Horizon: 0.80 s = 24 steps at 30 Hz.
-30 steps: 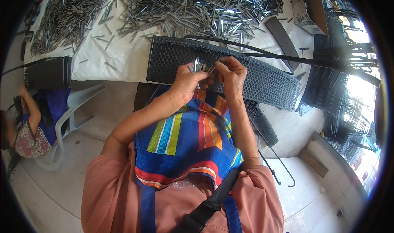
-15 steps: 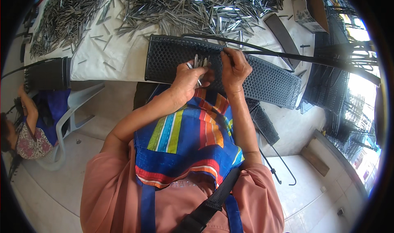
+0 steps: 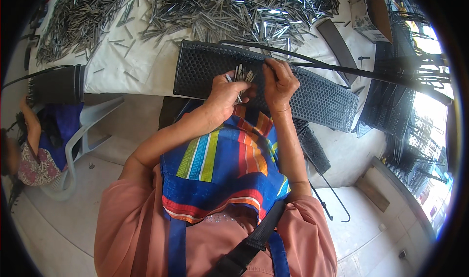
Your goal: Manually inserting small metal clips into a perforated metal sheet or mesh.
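Pins point(image 3: 240, 74) (a small bunch) stand upright in left hand point(image 3: 225, 92).

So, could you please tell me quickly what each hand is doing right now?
Left hand: closed on a bunch of metal pins.
Right hand: fingers curled, pressing on the black mesh panel.

seated person point(image 3: 29, 145) cut off at left edge
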{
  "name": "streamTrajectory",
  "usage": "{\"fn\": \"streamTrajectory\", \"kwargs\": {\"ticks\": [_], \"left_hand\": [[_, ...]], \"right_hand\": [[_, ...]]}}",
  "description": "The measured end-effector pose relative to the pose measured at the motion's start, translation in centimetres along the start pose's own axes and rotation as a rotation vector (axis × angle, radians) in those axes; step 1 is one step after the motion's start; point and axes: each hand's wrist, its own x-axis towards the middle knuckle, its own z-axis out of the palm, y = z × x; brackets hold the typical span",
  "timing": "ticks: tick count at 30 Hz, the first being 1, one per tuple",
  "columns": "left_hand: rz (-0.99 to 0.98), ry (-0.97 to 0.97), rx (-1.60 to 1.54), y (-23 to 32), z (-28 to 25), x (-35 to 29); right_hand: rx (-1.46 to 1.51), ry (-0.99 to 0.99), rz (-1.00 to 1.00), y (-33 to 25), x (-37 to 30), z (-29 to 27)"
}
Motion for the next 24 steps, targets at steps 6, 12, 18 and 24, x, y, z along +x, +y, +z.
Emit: {"fn": "streamTrajectory", "kwargs": {"ticks": [6,12,18,24], "left_hand": [[0.018,-0.008,-0.03,-0.3,-0.3,0.4],[0.032,-0.092,-0.076,-0.2,-0.1,0.4],[0.015,-0.017,-0.069,-0.4,0.6,0.4],[0.039,0.007,-0.011,-0.6,0.6,0.8]], "right_hand": [[-0.133,-0.124,0.04,0.0,-0.2,0.2],[0.387,-0.27,0.674,-0.3,-0.7,-1.0],[0.6,0.072,0.684,-0.3,-0.5,-0.8],[0.133,0.187,0.295,1.6,-0.7,-0.4]]}}
